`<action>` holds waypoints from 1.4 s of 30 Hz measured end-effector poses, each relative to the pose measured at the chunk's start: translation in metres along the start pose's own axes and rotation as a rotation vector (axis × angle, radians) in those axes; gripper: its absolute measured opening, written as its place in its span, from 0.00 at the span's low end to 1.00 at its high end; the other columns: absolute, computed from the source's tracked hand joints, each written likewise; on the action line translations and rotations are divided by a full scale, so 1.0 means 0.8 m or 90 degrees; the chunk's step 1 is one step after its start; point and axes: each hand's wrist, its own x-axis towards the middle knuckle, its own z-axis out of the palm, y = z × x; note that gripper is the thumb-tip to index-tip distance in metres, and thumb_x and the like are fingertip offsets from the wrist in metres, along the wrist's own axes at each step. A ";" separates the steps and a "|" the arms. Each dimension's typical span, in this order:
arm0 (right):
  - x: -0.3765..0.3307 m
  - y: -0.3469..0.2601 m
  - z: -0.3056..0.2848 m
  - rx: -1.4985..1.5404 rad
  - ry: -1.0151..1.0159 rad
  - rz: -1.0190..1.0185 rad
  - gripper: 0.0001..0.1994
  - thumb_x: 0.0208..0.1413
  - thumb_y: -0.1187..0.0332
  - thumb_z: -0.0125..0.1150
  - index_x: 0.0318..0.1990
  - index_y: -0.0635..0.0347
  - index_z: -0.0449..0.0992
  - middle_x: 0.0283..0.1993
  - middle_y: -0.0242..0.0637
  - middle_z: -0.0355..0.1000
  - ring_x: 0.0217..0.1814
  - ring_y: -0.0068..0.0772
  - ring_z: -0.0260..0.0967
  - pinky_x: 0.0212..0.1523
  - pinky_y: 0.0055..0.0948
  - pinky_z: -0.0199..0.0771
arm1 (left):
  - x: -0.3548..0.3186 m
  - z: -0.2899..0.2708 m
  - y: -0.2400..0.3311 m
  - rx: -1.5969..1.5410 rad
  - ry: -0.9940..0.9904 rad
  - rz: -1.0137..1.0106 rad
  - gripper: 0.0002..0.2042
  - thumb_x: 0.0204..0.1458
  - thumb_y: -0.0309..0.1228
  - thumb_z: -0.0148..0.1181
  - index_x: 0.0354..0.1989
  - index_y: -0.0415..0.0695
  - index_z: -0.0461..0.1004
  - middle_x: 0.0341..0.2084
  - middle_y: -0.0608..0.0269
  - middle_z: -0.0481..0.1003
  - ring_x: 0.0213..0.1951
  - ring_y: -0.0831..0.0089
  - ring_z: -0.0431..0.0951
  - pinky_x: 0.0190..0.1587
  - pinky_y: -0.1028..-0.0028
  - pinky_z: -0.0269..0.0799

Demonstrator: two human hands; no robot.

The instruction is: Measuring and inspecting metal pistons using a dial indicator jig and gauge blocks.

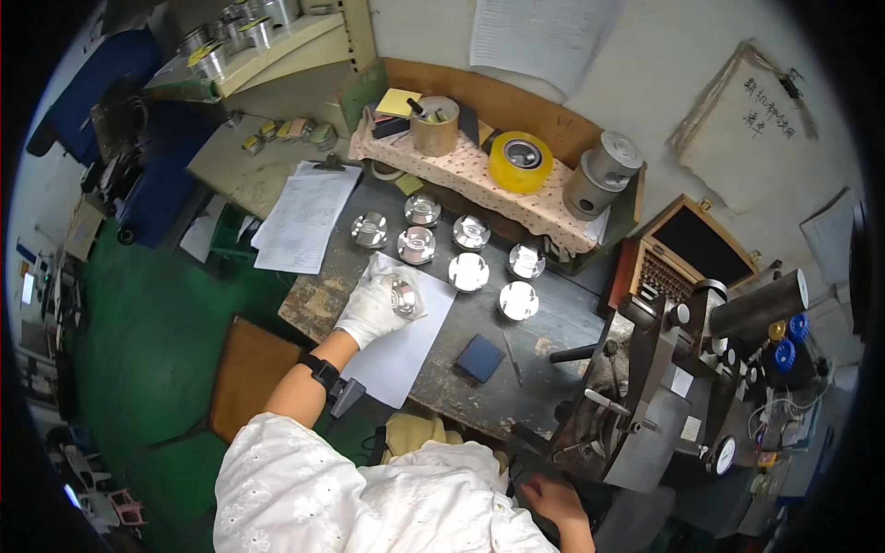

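My left hand (pixel 376 309), in a white glove, is closed around a shiny round metal piece (pixel 403 295) that looks like a piston. It holds the piece over a white sheet of paper (pixel 406 359) at the left of the worn workbench. Several matching metal pieces (pixel 469 273) stand in loose rows just beyond, their polished tops reflecting the light. My right hand (pixel 553 500) is bare and low by the bench's front edge, near the lower edge of the view. Its fingers are dim and partly hidden, so I cannot make out anything in them.
A dark blue square block (pixel 480 358) and a thin pen-like tool (pixel 513 358) lie on the bench. To the right stands a metal measuring machine (pixel 636 405), by an open wooden case (pixel 687 253). A cloth-covered shelf behind holds yellow tape (pixel 520 162). A clipboard (pixel 309 217) lies left.
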 end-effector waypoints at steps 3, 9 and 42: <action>0.003 -0.007 0.011 -0.010 0.008 0.067 0.19 0.53 0.49 0.51 0.38 0.55 0.76 0.35 0.45 0.74 0.39 0.48 0.72 0.41 0.40 0.70 | 0.016 0.001 0.012 -0.012 -0.099 -0.055 0.36 0.33 0.51 0.66 0.48 0.38 0.68 0.49 0.42 0.67 0.55 0.49 0.64 0.56 0.62 0.64; 0.009 -0.004 0.031 0.090 -0.007 0.103 0.19 0.54 0.48 0.49 0.40 0.52 0.75 0.38 0.44 0.74 0.42 0.47 0.71 0.42 0.39 0.70 | 0.018 0.019 0.007 -0.058 -0.071 0.039 0.28 0.38 0.48 0.64 0.44 0.41 0.69 0.45 0.47 0.70 0.51 0.53 0.68 0.56 0.62 0.61; -0.009 0.433 0.344 0.433 0.151 0.326 0.25 0.53 0.47 0.52 0.27 0.66 0.79 0.27 0.49 0.75 0.34 0.46 0.74 0.39 0.39 0.70 | -0.148 0.145 0.216 0.003 0.185 -0.033 0.36 0.38 0.45 0.64 0.54 0.38 0.61 0.53 0.44 0.62 0.56 0.50 0.61 0.55 0.55 0.59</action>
